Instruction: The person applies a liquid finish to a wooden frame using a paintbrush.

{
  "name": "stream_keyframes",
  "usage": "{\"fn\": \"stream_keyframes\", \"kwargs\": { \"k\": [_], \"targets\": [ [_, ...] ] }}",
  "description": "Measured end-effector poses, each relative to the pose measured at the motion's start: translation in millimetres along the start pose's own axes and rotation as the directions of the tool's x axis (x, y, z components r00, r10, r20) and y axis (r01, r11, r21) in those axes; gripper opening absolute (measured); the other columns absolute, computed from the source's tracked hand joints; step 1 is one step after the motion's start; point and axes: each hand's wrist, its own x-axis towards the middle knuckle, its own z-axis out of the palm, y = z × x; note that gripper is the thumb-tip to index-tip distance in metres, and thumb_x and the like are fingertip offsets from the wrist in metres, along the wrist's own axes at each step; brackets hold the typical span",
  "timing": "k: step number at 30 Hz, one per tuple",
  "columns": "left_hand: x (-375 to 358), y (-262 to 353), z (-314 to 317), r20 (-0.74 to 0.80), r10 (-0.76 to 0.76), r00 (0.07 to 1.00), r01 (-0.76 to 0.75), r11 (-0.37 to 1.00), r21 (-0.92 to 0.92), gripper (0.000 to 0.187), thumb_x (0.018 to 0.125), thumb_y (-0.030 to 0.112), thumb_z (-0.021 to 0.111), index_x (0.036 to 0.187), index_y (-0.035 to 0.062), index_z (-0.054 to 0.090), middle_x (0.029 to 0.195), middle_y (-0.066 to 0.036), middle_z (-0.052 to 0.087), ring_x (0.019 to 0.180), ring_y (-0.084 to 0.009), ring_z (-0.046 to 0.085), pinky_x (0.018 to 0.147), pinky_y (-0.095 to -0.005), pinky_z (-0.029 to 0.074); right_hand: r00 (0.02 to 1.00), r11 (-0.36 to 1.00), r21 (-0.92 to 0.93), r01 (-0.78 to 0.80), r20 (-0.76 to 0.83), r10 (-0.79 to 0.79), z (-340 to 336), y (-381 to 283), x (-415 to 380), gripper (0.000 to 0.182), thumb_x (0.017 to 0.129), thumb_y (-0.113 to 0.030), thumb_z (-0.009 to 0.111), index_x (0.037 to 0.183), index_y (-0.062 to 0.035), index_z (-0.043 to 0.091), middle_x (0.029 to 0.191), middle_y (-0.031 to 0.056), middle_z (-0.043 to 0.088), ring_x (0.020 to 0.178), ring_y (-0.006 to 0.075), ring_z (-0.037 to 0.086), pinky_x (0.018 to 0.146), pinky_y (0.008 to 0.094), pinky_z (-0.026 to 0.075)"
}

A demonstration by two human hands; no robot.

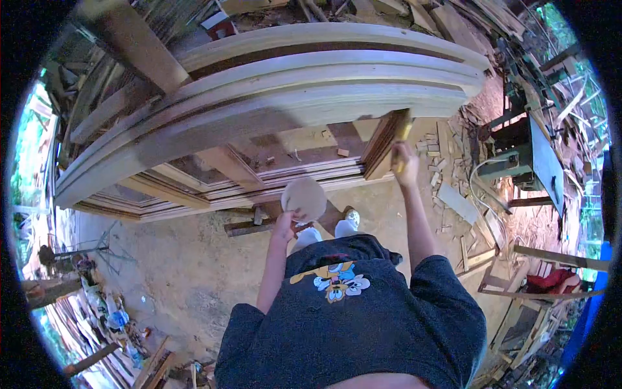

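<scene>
A pale round disc (304, 200) is held at its lower left edge by my left hand (286, 227), in front of the wooden frame. My right hand (406, 166) is closed around a yellowish brush-like tool (402, 133), which points up toward the frame's right part. Its far end is near or against the wood; I cannot tell which. The large wooden frame (278, 107) stands across the view, with long grooved rails and several crosspieces. Its lower rail lies just beyond my feet.
Behind the frame is another long wooden piece (337, 34). A machine with a metal plate (547, 162) stands at the right, with wood scraps (457, 202) on the floor beside it. Short boards (249, 228) lie by my feet; clutter fills the lower left.
</scene>
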Motion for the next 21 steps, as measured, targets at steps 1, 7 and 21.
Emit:
{"fn": "stream_keyframes", "kwargs": {
  "k": [1,7,21],
  "targets": [
    [13,-6,-13,0.025,-0.023,0.999,0.024,0.999,-0.025,0.036,0.068,0.004,0.037,0.103,-0.0019,0.032,0.095,-0.017,0.042,0.079,-0.0289,0.050,0.060,-0.0454,0.048,0.999,0.990,0.140,-0.012,0.032,0.008,21,-11,-1,0.015,0.061,-0.004,0.047,0.076,-0.0033,0.049,0.077,0.0113,0.052,0.067,0.0237,0.052,0.054,0.0282,0.042],
    [-43,8,7,0.040,0.195,0.980,-0.197,0.979,0.054,0.034,0.070,0.006,0.038,0.102,-0.0040,0.032,0.099,-0.017,0.037,0.088,-0.0309,0.044,0.064,-0.0478,0.046,0.861,0.802,0.479,0.358,0.163,-0.482,143,-179,6,0.024,0.067,-0.013,0.046,0.090,-0.0104,0.051,0.092,0.0071,0.052,0.081,0.0249,0.049,0.068,0.0340,0.041],
    [-22,22,-30,-0.069,0.029,0.997,-0.020,0.991,0.135,0.042,0.070,0.008,0.037,0.110,0.0102,0.024,0.104,-0.015,0.036,0.090,-0.0332,0.044,0.067,-0.0489,0.043,0.976,0.867,0.464,-0.183,0.194,0.102,56,-103,20,0.022,0.067,-0.005,0.055,0.089,-0.0050,0.050,0.101,0.0090,0.045,0.090,0.0157,0.046,0.070,0.0260,0.041]
  ]
}}
